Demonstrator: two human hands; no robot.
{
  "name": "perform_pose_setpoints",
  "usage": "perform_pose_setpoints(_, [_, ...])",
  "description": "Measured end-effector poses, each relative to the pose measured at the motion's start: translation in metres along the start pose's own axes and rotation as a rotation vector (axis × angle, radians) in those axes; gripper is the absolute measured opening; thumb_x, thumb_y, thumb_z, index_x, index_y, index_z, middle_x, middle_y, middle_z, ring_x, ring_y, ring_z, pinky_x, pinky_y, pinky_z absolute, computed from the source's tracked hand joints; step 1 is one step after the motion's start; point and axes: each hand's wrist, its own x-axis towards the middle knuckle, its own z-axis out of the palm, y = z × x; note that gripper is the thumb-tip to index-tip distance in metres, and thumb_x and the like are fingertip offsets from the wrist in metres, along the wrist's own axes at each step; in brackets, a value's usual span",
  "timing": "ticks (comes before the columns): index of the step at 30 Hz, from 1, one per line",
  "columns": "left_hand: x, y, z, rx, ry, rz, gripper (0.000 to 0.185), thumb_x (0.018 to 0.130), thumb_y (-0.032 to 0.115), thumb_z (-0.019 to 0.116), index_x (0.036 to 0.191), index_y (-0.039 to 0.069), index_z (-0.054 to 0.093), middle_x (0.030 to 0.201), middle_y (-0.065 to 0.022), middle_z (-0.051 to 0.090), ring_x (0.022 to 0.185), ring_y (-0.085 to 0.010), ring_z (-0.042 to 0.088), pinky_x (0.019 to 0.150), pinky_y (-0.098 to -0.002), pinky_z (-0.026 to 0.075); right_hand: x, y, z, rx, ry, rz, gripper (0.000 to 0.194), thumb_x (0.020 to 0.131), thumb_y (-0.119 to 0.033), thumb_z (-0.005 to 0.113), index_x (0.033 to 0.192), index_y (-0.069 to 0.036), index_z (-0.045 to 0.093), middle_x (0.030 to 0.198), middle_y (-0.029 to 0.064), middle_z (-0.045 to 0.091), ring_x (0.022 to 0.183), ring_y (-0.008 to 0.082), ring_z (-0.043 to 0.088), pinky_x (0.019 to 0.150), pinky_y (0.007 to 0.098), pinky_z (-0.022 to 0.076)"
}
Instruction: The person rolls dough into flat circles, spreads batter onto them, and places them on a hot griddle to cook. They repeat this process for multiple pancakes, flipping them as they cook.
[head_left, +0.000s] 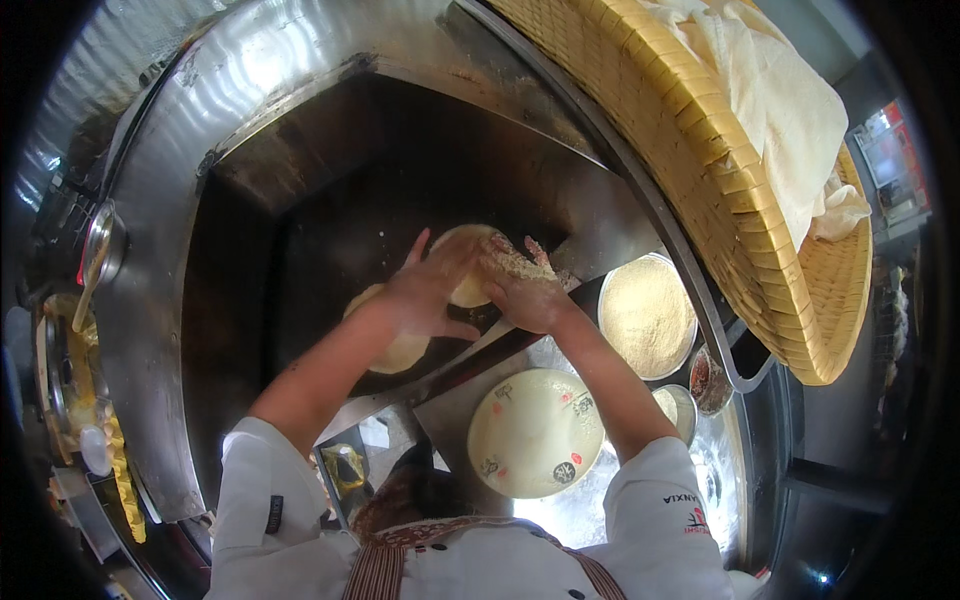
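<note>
Two pale rounds of flat dough lie on a dark griddle (315, 255) with raised metal sides. My left hand (427, 296), fingers spread, reaches over the gap between the lower-left dough round (401, 352) and the upper dough round (472, 289). At the right edge of the upper round is my right hand (525, 289), its back and fingers coated with pale crumbs or meal. The fingertips overlap the upper round; whether they press on it or grip it is hidden by the blur.
A pale round plate (536, 435) with printed marks sits on the steel counter, beside a large bowl of yellowish meal (646, 319) and a small bowl of red seasoning (709, 382). A woven basket (742, 187) with a white cloth (795, 112) overhangs the right. A metal bowl (105, 240) is at left.
</note>
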Motion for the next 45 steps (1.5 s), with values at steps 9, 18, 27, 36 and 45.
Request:
perform_pose_setpoints(9, [-0.031,0.019,0.011,-0.008,-0.076,0.005,0.108,0.067,0.072,0.062,0.147,0.007,0.028,0.155,-0.0164,0.014,0.145,-0.0270,0.005,0.115,-0.0507,-0.003,-0.035,-0.005,-0.016,0.110,-0.096,-0.119,0.052,0.089,-0.047,0.052,0.133,-0.019,0.053,0.153,0.0058,0.028,0.145,0.0234,0.012,0.115,0.0489,0.0018])
perform_pose_setpoints(18, [-0.051,0.030,0.023,-0.039,-0.013,-0.039,0.110,0.068,0.069,0.064,0.147,0.005,0.022,0.153,-0.0186,0.019,0.145,-0.0283,0.010,0.115,-0.0514,-0.002,-0.042,-0.012,-0.002,0.149,0.004,-0.171,0.061,0.088,-0.048,0.055,0.137,-0.013,0.047,0.150,0.0094,0.032,0.142,0.0235,0.021,0.115,0.0491,0.0054])
perform_pose_setpoints(27, [-0.067,0.031,0.032,-0.067,0.064,-0.045,0.108,0.071,0.061,0.067,0.145,-0.002,0.021,0.151,-0.0212,0.023,0.144,-0.0293,0.015,0.115,-0.0527,0.002,-0.053,-0.014,-0.002,0.082,-0.046,-0.260,0.047,0.092,-0.033,0.049,0.132,-0.008,0.049,0.147,0.0099,0.037,0.138,0.0213,0.030,0.115,0.0473,0.0120])
perform_pose_setpoints(36, [-0.071,0.048,0.048,-0.194,0.245,-0.294,0.108,0.071,0.058,0.070,0.147,0.001,0.018,0.152,-0.0221,0.018,0.144,-0.0336,0.011,0.114,-0.0533,0.001,-0.011,-0.039,-0.023,0.033,-0.015,-0.336,0.045,0.096,-0.035,0.041,0.137,-0.017,0.045,0.146,0.0085,0.038,0.136,0.0252,0.034,0.114,0.0453,0.0188])
perform_pose_setpoints(45, [-0.091,0.065,0.046,-0.154,0.060,-0.410,0.111,0.072,0.062,0.066,0.147,0.001,0.012,0.150,-0.0263,0.019,0.142,-0.0361,0.013,0.114,-0.0534,0.000,0.035,-0.063,-0.034,0.106,-0.279,-0.314,0.052,0.098,-0.042,0.033,0.146,-0.022,0.029,0.146,0.0088,0.038,0.134,0.0272,0.036,0.110,0.0391,0.0279])
